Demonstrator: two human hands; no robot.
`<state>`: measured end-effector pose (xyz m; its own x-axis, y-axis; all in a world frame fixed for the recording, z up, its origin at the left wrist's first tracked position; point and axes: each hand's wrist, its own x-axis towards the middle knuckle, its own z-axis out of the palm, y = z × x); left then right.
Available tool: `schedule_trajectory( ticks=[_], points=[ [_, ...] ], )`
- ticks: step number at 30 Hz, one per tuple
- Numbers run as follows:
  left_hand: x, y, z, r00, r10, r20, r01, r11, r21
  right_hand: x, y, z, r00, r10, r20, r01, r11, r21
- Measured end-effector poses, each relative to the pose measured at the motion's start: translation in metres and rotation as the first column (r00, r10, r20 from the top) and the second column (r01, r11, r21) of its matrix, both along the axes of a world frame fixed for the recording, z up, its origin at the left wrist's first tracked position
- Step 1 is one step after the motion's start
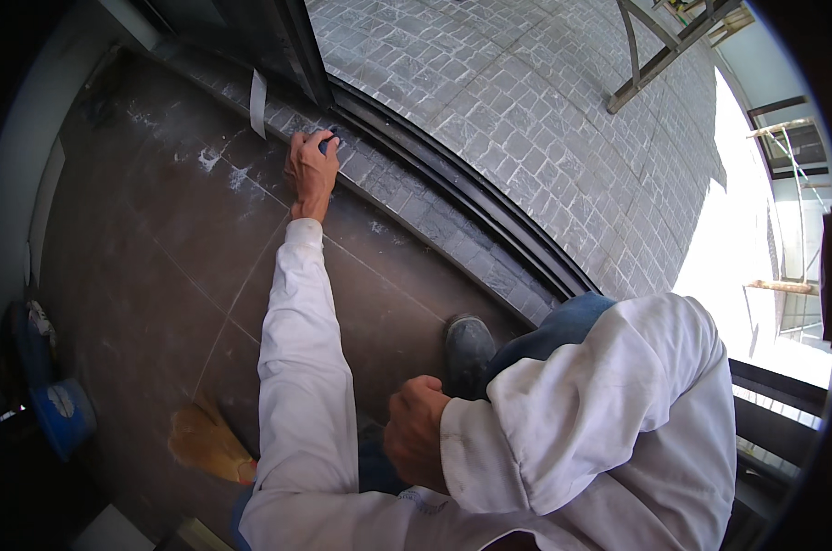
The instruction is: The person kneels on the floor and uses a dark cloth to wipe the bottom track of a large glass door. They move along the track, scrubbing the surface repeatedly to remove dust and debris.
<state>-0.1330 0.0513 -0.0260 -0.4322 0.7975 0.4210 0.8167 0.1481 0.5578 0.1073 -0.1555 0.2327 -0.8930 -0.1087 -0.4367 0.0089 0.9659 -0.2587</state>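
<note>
Floor, brown tile: smeared white; loose powder could have made footing slippery. Door track, black: ran alongside the sill, where grit could have lodged. Sill, grey tile: its raised edge might have scraped knuckles. Right hand: curled, contents not tellable. Left hand: fingers bent, pinching a small object; its long reach might have unsteadied the pressure. Strip, white: near that hand, liable to a knock. Small object, dark blue: at the sill; a loosened pinch might have dropped it.

The brown tiled floor bears white smudges (powdery-looking), a dark boot, a tan item
</note>
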Motion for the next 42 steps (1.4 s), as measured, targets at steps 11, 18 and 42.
schedule_trajectory(
  ticks=[11,18,42],
  points=[
    [0.111,-0.081,0.013,0.911,-0.368,0.188,0.383,0.923,-0.049,-0.002,-0.001,0.012,0.992,0.115,0.049,-0.113,0.993,-0.039],
    [0.034,-0.038,0.009,0.990,-0.138,-0.002,0.138,0.990,-0.002,-0.009,0.001,0.010,0.985,0.108,0.134,-0.097,0.992,-0.085],
    [0.044,-0.046,0.019,0.991,-0.115,0.071,0.128,0.965,-0.228,-0.024,-0.001,0.006,0.974,0.093,0.205,-0.102,0.994,0.035]
  ],
)
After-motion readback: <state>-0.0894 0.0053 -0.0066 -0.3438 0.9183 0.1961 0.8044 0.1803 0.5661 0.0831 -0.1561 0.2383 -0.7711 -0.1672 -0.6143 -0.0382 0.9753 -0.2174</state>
